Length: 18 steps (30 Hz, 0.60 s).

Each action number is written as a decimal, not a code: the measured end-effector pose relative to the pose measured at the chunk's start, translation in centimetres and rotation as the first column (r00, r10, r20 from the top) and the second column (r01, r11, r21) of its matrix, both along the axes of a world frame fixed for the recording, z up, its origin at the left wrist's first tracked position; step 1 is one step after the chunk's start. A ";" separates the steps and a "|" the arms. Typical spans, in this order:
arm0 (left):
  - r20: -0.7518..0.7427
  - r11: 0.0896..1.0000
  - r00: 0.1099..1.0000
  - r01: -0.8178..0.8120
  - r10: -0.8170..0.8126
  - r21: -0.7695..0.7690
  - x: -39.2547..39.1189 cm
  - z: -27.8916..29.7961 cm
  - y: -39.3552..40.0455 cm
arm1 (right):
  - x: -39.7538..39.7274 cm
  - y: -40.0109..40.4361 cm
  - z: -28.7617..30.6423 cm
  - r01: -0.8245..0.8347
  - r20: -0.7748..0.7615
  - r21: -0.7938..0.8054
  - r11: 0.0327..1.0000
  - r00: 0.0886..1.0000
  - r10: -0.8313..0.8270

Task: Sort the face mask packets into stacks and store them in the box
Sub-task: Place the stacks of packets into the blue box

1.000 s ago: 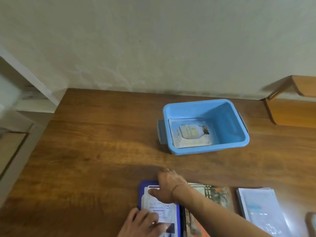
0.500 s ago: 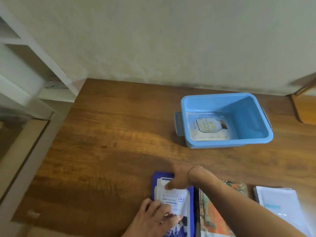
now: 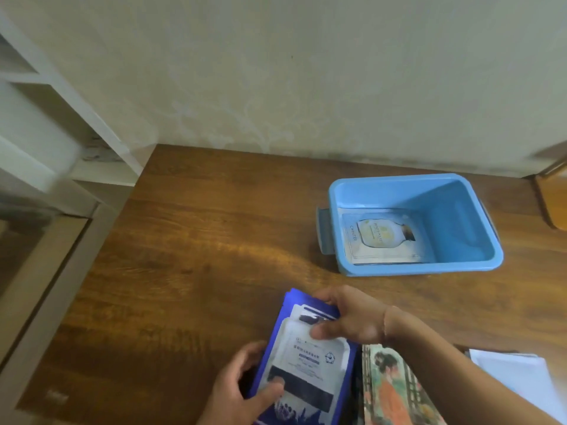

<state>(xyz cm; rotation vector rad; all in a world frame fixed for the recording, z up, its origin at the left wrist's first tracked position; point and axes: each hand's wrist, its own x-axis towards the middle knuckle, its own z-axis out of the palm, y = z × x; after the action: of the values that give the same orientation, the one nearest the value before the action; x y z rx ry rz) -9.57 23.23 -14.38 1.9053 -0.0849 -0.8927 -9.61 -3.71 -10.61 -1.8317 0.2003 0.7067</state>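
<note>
Dark blue stack of packets [image 3: 310,360] with white panels, fine dark print and a black band across the lower part. Light blue box [image 3: 460,210] with grey handle [image 3: 324,231]. Inside, a pale grey-white packet [image 3: 383,237] bearing a cream-yellow bottle shape with a dark cap. Beside the blue stack, an illustrated packet [image 3: 395,391]: orange robe, dark hair, green lattice. White packets [image 3: 518,375] at far right. Brown wood-grain table [image 3: 190,256]. Cream mottled wall [image 3: 276,72].

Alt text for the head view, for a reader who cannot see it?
Both hands, left and right, grip a blue packet stack at the wooden table's near edge. Behind, a blue box holds one pale packet.
</note>
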 end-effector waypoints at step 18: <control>0.147 0.949 0.981 -0.074 0.124 -0.306 8.8 10.3 -17.1 | -3.3 -10.6 8.1 0.749 0.214 0.082 0.657 0.631 -0.746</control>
<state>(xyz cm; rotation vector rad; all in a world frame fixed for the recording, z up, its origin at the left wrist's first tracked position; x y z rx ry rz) -0.79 6.13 -4.12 1.6791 -0.2102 -0.6142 -12.89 -14.33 -2.53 -1.6111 0.7702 -0.1107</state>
